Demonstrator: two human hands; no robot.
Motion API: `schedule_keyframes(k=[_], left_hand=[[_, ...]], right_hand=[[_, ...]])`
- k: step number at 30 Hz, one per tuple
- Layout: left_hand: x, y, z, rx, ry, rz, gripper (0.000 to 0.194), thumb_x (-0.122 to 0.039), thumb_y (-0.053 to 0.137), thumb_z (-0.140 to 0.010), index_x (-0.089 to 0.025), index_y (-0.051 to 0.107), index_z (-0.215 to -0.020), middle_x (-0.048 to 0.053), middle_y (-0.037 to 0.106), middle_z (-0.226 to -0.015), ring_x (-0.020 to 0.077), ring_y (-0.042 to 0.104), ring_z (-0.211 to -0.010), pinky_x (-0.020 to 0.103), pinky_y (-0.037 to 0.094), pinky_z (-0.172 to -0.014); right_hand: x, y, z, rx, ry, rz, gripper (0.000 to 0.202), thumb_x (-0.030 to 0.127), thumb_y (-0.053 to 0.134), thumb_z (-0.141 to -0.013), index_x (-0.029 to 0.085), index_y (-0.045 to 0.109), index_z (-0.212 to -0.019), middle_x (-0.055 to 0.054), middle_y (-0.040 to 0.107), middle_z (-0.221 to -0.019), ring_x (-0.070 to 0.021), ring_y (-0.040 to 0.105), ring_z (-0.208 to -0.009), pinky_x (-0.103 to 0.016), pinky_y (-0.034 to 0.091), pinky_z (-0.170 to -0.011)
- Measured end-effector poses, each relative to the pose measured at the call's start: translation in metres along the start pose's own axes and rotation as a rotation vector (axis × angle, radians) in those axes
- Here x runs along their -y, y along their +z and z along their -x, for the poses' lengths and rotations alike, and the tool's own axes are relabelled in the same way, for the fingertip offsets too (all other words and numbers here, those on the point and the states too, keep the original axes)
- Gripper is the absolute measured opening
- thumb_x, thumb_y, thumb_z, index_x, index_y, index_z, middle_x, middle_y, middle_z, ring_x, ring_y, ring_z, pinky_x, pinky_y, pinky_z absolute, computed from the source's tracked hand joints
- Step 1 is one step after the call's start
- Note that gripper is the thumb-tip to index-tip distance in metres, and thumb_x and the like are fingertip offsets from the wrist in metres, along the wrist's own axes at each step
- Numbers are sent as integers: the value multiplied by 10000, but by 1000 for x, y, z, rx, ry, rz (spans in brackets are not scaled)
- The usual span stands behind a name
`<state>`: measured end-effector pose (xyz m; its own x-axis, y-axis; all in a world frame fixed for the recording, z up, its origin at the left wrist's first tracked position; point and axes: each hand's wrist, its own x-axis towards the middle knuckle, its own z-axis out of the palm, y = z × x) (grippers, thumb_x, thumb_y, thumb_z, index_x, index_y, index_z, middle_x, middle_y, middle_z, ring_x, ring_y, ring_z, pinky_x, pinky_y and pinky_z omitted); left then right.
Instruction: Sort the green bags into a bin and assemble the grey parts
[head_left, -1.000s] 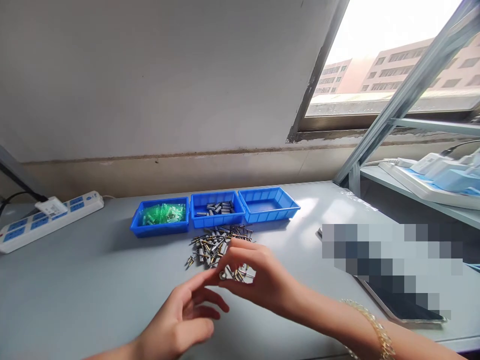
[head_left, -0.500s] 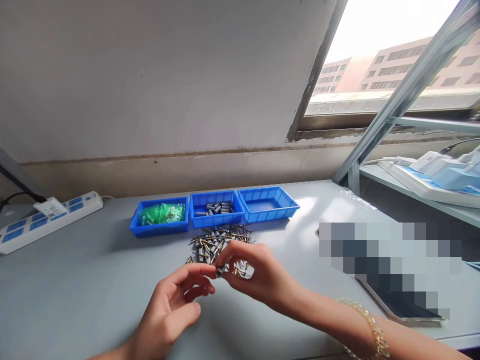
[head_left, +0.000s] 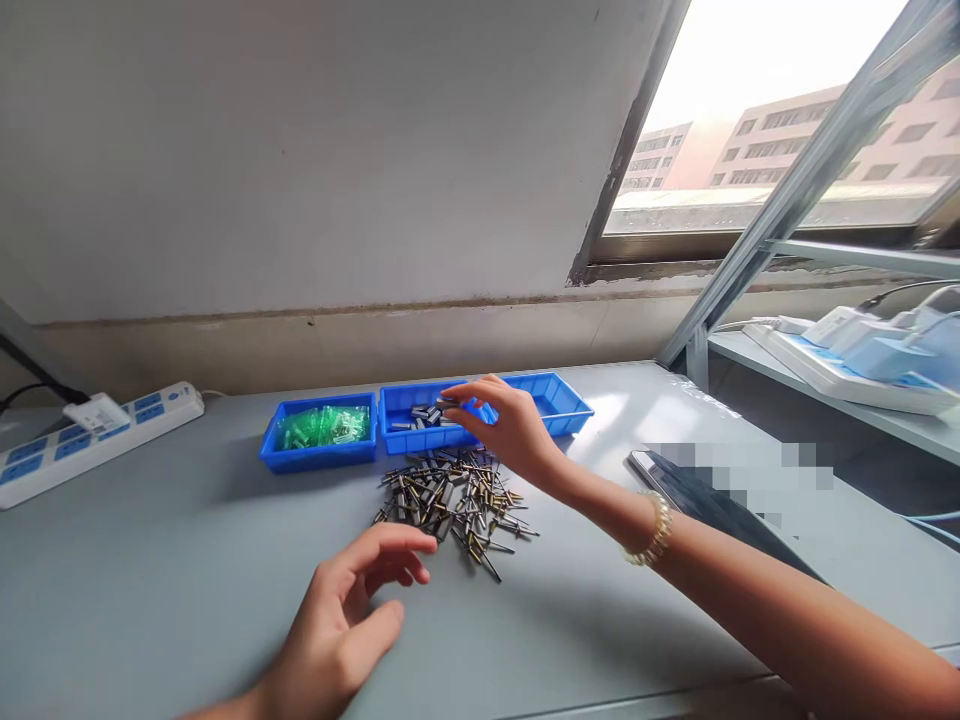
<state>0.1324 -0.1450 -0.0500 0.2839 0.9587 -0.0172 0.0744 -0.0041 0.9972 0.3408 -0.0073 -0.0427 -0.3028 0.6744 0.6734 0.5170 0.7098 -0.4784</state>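
Note:
Above the middle blue tray (head_left: 431, 441), my right hand (head_left: 504, 425) pinches a small grey metal piece (head_left: 448, 403) between thumb and fingertips. Several similar grey pieces (head_left: 426, 415) lie in that tray. My left hand (head_left: 352, 610) is over the table in front, fingers curved and apart, holding nothing. Just beyond its fingertips is a loose pile of metal pins and grey pieces (head_left: 450, 500). The left blue tray (head_left: 319, 459) holds green and clear small parts (head_left: 326, 427). Part of the right blue tray (head_left: 559, 400) is hidden behind my right hand.
A white power strip (head_left: 112, 440) lies at the left of the grey table (head_left: 187, 580). On the right is a dark phone-like device (head_left: 697, 500), partly pixelated. A metal shelf (head_left: 862, 375) with another power strip (head_left: 847, 365) stands at the far right, below a window.
My right hand has moved away from my left fingertips, forward to the middle tray, with a grey piece in its pinch. My left hand has stayed nearly still and no longer touches a piece.

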Motion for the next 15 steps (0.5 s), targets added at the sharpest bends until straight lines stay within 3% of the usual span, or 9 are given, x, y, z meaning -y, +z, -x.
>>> schedule_keyframes(k=[3, 6, 10, 15], left_hand=[[-1, 0, -1, -10, -40, -36, 358, -116, 525, -706, -243, 675, -1004, 37, 669, -992, 239, 606, -952, 384, 417, -928], [-1, 1, -2, -3, -93, -78, 343, -127, 509, -699, -213, 662, -994, 53, 666, -965, 248, 599, -955, 392, 421, -912], [2, 7, -4, 85, -152, -142, 325, -134, 506, -668, -182, 650, -955, 41, 639, -827, 227, 595, -821, 344, 462, -757], [9, 12, -1, 180, -101, -215, 330, -119, 496, -680, -184, 648, -966, 21, 632, -779, 192, 580, -720, 303, 461, -680]], right_hand=[[-3, 2, 1, 58, -66, 35, 150, 136, 667, -821, 189, 696, -959, -95, 678, -962, -241, 544, -926, -424, 483, -827], [10, 0, 24, 224, -171, 33, 101, 105, 679, -807, 203, 704, -812, -51, 669, -841, -208, 537, -840, -353, 488, -760], [27, -3, 51, 435, -255, 79, 118, 104, 643, -841, 199, 702, -803, -58, 644, -901, -192, 506, -844, -314, 460, -725], [27, 3, 54, 505, -286, 221, 119, 128, 621, -861, 201, 706, -821, -63, 638, -933, -205, 497, -844, -337, 419, -712]])
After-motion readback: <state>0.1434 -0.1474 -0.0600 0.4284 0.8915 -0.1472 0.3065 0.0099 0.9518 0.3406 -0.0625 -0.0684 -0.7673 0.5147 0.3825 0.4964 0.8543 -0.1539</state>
